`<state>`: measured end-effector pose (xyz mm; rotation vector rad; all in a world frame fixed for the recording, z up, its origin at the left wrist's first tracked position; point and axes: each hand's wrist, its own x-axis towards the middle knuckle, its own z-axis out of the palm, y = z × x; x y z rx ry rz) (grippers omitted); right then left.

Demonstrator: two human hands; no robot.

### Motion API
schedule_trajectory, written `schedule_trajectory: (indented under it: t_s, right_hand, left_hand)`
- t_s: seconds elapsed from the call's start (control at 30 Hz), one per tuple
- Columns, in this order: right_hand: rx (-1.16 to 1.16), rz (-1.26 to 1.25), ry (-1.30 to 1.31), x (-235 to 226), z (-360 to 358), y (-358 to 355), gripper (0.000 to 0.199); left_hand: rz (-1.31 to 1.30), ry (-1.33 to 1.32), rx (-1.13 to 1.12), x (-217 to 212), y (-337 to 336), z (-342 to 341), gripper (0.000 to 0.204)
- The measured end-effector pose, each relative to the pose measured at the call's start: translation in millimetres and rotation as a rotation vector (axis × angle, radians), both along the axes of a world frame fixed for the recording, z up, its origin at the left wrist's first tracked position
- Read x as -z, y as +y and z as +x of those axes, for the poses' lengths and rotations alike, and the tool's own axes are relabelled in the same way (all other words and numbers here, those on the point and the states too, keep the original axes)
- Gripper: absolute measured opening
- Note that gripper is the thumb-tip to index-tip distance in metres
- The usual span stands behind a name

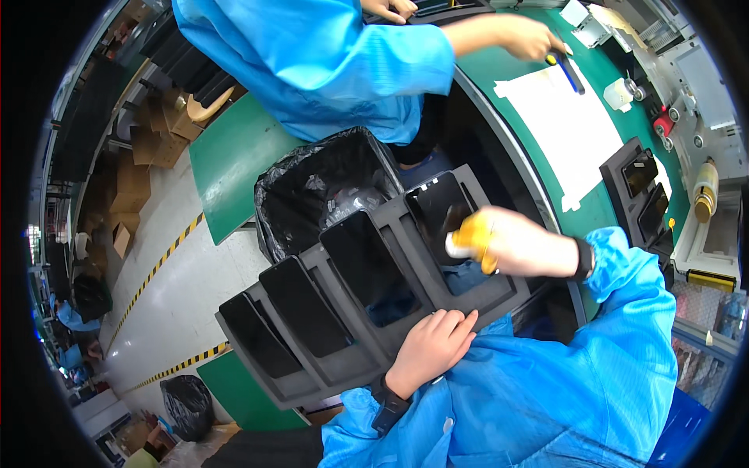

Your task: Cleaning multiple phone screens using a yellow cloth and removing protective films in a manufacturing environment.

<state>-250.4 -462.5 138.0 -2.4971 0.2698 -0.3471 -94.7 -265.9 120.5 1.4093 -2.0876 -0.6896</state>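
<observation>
A grey foam tray [285, 384] lies tilted in front of me, with several black phone-like screens in its slots. My right hand [511, 243], with yellow coverings on the fingertips, is closed on a small white item [457, 246] whose kind I cannot make out. It is over the rightmost screen [437, 210], which shows smeary reflections. On the tray's near edge rests my left hand [434, 351], its fingers stretched out beside the neighbouring screen [367, 269]. Farther left sit two more screens, one [306, 308] next to the other [259, 335].
A bin lined with a black bag [292, 187] stands just beyond the tray. Across from me, a co-worker's hand [530, 39] touches a dark tool [573, 74] over white paper [566, 125] on a green bench. A smaller dark tray [616, 175] sits at right.
</observation>
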Motion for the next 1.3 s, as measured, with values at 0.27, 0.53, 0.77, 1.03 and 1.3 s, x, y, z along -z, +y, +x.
schedule_trajectory:
  t_s: [0.27,0.53,0.77,1.03,1.3]
  right_hand:
    - [0.132,-0.391,-0.216,17,77,-95,0.035]
    - [-0.239,-0.328,-0.05,-12,12,23,0.029]
    - [0.182,-0.468,-0.03,10,61,-73,0.029]
    - [0.205,-0.206,-0.133,18,18,-33,0.03]
    - [-0.163,-0.091,0.131,2,-7,39,0.028]
  left_hand:
    - [-0.058,0.048,0.015,1,-2,-2,0.032]
    - [-0.09,0.033,-0.014,7,2,0,0.031]
    - [-0.097,0.04,-0.01,5,2,-3,0.03]
    - [-0.109,0.042,-0.029,4,5,-4,0.029]
    - [-0.136,0.032,-0.033,8,2,-5,0.028]
